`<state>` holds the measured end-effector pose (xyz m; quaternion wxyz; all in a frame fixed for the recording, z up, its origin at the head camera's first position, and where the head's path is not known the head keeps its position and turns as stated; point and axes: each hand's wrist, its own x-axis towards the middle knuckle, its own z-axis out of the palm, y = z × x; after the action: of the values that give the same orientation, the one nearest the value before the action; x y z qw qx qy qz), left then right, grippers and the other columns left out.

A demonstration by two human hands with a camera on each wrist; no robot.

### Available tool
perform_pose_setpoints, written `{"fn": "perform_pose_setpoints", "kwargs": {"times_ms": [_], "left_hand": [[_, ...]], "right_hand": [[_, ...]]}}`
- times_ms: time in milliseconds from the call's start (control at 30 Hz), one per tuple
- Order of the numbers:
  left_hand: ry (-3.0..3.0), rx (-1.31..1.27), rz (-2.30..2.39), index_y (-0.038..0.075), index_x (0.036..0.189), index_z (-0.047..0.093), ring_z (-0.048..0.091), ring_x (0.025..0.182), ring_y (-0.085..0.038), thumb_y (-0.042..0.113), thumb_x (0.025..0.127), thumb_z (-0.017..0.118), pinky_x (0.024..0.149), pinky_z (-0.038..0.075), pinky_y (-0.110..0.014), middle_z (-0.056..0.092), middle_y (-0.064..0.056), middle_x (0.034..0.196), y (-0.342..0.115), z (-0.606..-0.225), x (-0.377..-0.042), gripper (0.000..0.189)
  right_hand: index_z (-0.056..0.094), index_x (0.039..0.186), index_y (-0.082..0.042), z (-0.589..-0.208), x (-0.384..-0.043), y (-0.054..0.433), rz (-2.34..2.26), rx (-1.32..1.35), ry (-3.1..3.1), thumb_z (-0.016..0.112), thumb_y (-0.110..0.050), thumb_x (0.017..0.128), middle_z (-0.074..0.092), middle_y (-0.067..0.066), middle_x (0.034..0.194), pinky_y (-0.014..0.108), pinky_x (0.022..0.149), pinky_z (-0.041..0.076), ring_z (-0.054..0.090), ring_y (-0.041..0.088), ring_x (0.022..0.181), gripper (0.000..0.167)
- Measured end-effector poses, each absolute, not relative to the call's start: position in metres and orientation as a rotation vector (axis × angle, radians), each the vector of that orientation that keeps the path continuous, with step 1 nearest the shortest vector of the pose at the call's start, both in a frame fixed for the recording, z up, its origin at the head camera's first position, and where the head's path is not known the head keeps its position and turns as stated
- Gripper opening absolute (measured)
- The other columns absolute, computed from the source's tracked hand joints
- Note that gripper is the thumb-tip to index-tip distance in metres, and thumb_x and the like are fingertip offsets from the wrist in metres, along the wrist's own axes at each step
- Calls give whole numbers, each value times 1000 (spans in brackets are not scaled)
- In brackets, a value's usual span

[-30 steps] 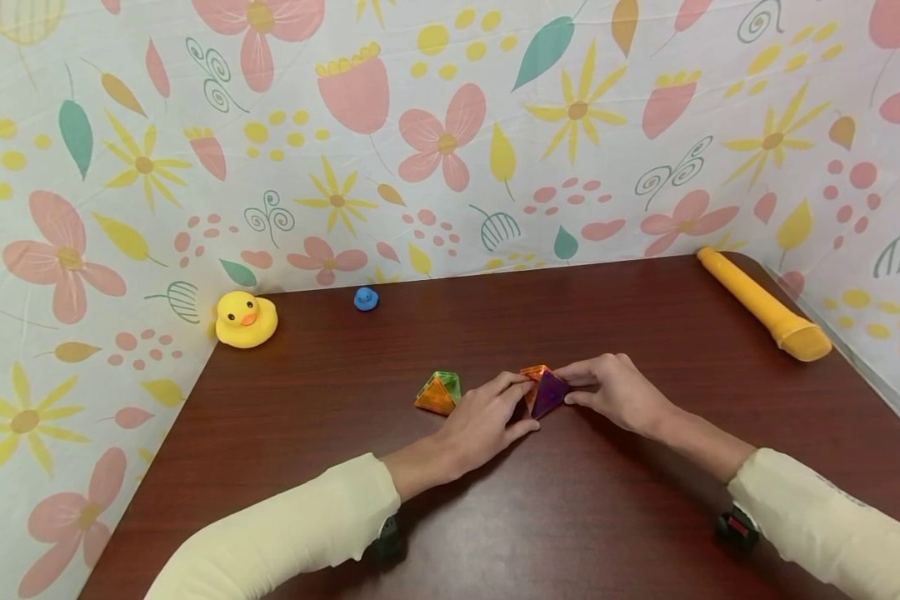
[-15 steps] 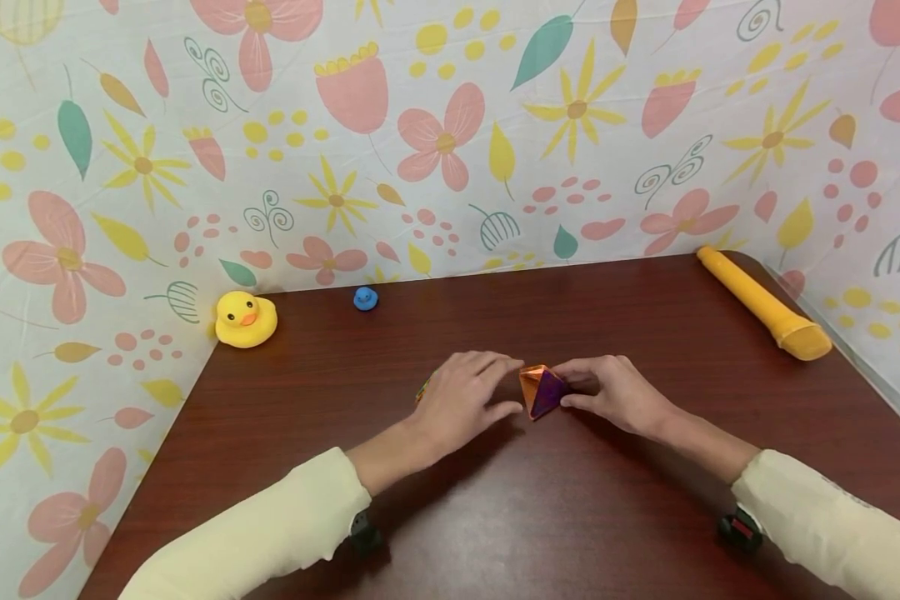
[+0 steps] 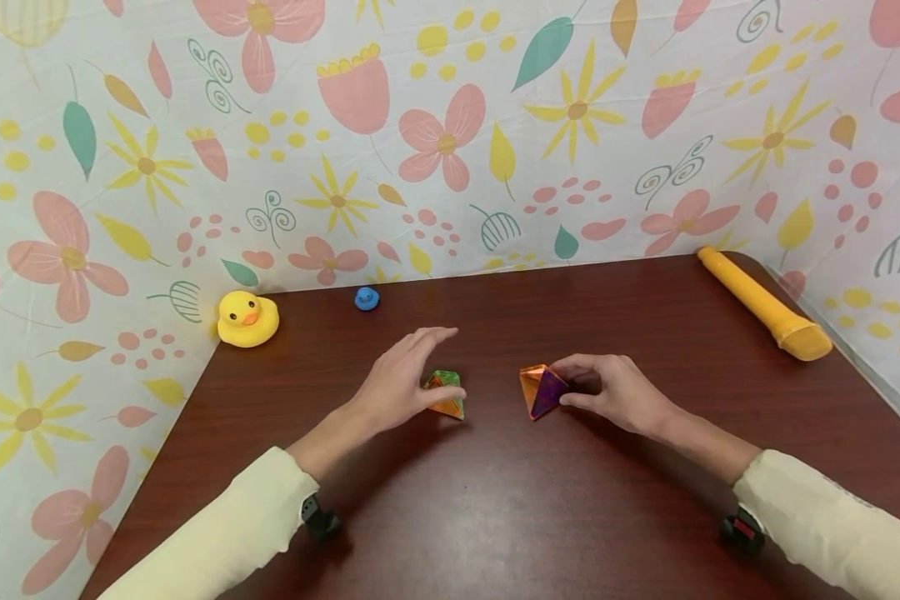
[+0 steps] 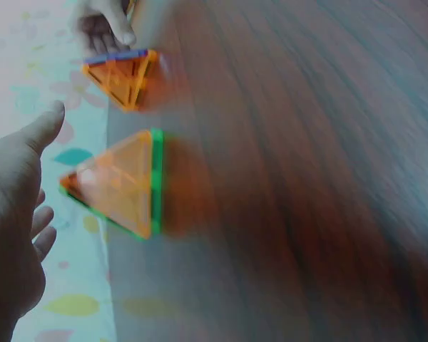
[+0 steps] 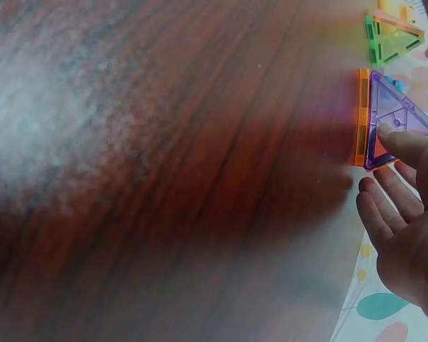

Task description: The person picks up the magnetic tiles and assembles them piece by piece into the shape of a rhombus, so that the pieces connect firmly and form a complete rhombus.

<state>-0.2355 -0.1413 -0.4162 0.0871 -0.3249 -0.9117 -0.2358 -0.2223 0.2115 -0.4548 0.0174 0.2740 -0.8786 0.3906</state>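
Two small pyramids of translucent magnetic tiles stand on the table. The orange and green pyramid (image 3: 450,407) is partly behind the thumb of my left hand (image 3: 392,385) in the head view. That hand's fingers extend beyond it, thumb spread apart; in the left wrist view a gap separates hand and pyramid (image 4: 121,185). My right hand (image 3: 624,393) holds the orange and purple pyramid (image 3: 542,392) at its right side. The right wrist view has the thumb on the purple face (image 5: 389,117), with some fingers partly hidden behind.
A yellow rubber duck (image 3: 248,320) sits at the back left corner of the dark wooden table (image 3: 480,517), with a small blue duck (image 3: 367,298) to its right. At the far right lies a yellow microphone-shaped thing (image 3: 765,304). Flower-patterned cloth (image 3: 435,200) hangs behind the table.
My left hand has let go of the orange and purple pyramid and moved left to the orange and green one, spreading its thumb. The right hand stays almost in place.
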Motion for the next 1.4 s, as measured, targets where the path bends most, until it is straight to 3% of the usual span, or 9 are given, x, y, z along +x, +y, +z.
{"fn": "perform_pose_setpoints", "kwargs": {"times_ms": [367,867,1400], "left_hand": [[-2779,-1024,-786,7,157,47,58,131,-21,41,90,88,108,52,-45,58,-7,149,-163,-443,-234,86],[-2832,-991,-759,8,155,49,59,126,-20,39,99,78,106,53,-43,59,-4,144,-170,-462,-225,70],[-2787,-927,-891,9,143,61,69,105,-15,26,100,79,90,59,-36,70,1,122,-173,-467,-222,50]], "right_hand": [[73,127,-2,-453,-218,211,1237,829,-2720,87,5,85,76,12,118,43,91,61,75,27,105,45],[74,123,-3,-453,-212,208,1221,773,-2691,85,6,86,77,12,117,47,91,60,76,28,106,40],[78,124,-4,-453,-213,206,1155,749,-2708,87,4,85,78,13,118,49,91,60,75,31,109,41]]}}
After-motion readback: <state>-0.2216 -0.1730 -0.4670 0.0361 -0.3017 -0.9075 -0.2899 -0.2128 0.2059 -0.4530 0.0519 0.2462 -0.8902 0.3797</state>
